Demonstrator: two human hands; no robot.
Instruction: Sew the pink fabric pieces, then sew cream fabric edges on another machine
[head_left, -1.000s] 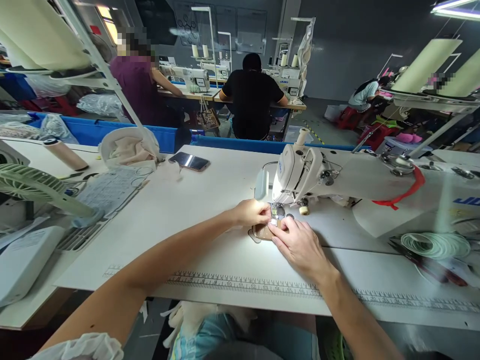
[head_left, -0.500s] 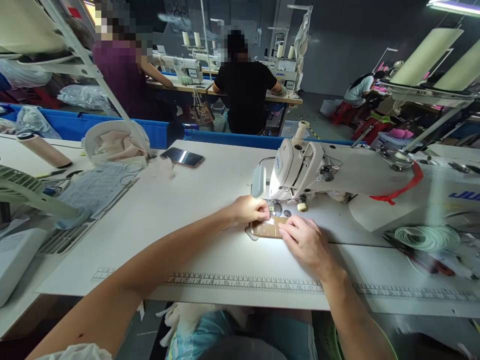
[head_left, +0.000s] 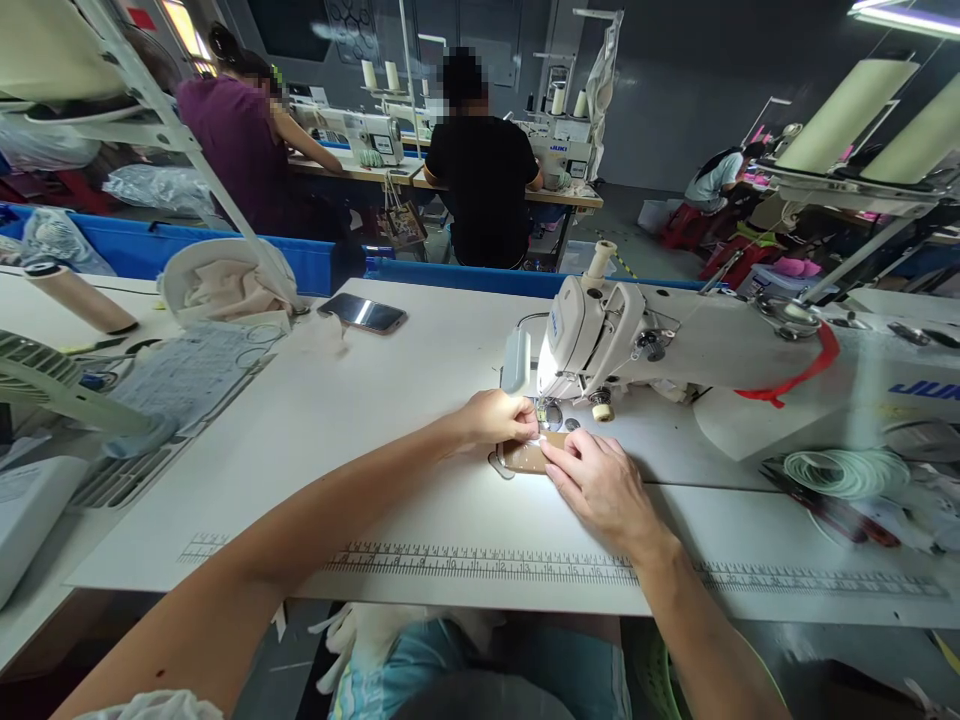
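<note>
My left hand [head_left: 504, 415] is closed in a pinch just left of the presser foot [head_left: 541, 415] of the white sewing machine [head_left: 574, 335]. What its fingertips hold is hidden. My right hand [head_left: 596, 485] comes in from the right, its fingers bent and its thumb and index tip close together at a small white piece [head_left: 539, 441], probably cloth. Both hands rest over a flat brown panel [head_left: 521, 458] with white specks and a rounded left end, set in the white table below the needle. The fingertips of the two hands nearly meet.
A phone [head_left: 364, 312] lies behind my left arm. On the left stand a bowl of cloth [head_left: 225, 280], a thread cone [head_left: 82, 298] and a green fan [head_left: 64, 385]. Coiled pale green cord [head_left: 847, 472] lies right. A printed ruler [head_left: 480, 565] runs along the front edge. Other people sit beyond.
My right hand has slid a little left, its fingertips now at the small white piece beside my left hand. My left hand stays nearly still. The whole view has shifted slightly.
</note>
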